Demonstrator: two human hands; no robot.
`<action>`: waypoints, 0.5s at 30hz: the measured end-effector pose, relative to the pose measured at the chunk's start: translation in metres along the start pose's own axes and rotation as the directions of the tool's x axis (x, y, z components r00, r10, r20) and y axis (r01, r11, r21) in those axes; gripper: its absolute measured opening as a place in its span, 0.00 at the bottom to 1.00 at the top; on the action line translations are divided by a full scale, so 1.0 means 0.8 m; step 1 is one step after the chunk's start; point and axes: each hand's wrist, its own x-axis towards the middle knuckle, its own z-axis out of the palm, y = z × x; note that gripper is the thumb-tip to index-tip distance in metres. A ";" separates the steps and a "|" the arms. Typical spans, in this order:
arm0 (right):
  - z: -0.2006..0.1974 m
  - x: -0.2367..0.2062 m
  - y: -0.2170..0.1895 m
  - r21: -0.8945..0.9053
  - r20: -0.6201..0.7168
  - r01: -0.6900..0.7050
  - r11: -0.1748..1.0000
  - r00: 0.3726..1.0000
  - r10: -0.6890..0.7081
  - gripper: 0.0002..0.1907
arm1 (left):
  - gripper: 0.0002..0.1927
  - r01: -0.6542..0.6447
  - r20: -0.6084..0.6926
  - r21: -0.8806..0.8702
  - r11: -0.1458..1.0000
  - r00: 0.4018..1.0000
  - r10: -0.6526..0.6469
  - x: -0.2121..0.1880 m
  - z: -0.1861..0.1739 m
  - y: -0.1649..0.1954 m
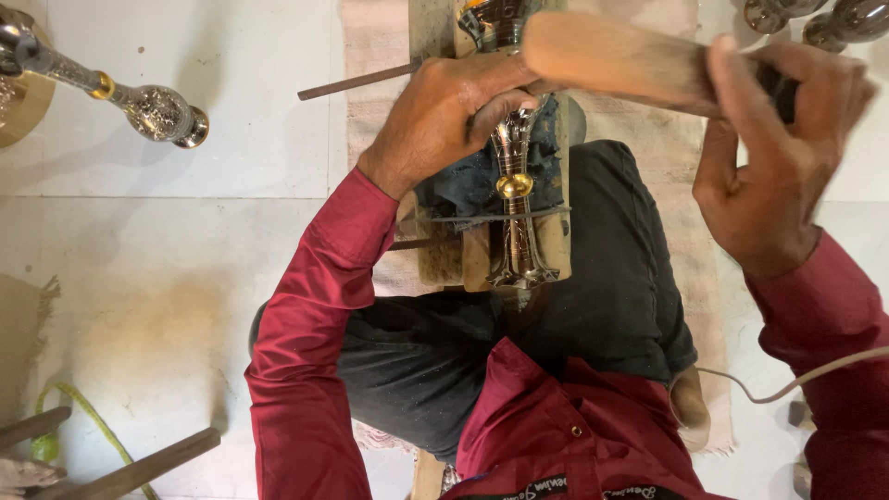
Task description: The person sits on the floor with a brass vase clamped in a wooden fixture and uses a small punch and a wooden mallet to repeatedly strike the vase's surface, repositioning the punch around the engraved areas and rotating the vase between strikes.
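Head view: two hands, left gripping one metal stem, right one mallet.

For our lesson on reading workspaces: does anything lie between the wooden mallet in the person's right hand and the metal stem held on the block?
Yes. The left hand wraps the metal stem on the wooden block, its fingers lying below the wooden mallet raised in the right hand. A dark cloth also surrounds the stem.

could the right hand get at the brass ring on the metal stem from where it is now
Probably yes. The brass ring lies uncovered on the metal stem, below the left hand that grips the stem higher up. But the right hand is raised off to the side and already holds a wooden mallet.
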 end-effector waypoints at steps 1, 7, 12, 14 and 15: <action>0.008 -0.003 0.002 0.238 -0.043 -0.059 0.969 0.997 0.071 0.33 | 0.17 -0.017 -0.009 0.011 1.000 1.000 0.017 0.001 -0.002 0.002; 0.017 -0.025 0.012 0.023 -0.026 0.011 1.000 1.000 -0.010 0.36 | 0.16 0.069 0.127 0.088 0.994 0.989 -0.080 0.008 -0.009 0.002; 0.009 -0.027 -0.009 -0.017 0.053 -0.071 0.997 0.996 0.071 0.36 | 0.18 -0.007 0.070 0.031 0.999 0.998 0.005 0.003 -0.004 0.000; 0.005 -0.030 -0.015 -0.115 0.095 -0.091 0.989 0.990 0.102 0.36 | 0.19 -0.015 0.070 0.040 0.999 0.997 0.012 0.002 -0.004 -0.002; 0.005 -0.032 -0.016 -0.025 0.108 -0.146 0.989 0.983 0.148 0.35 | 0.19 -0.004 0.060 0.001 1.000 0.998 0.004 0.003 -0.003 -0.002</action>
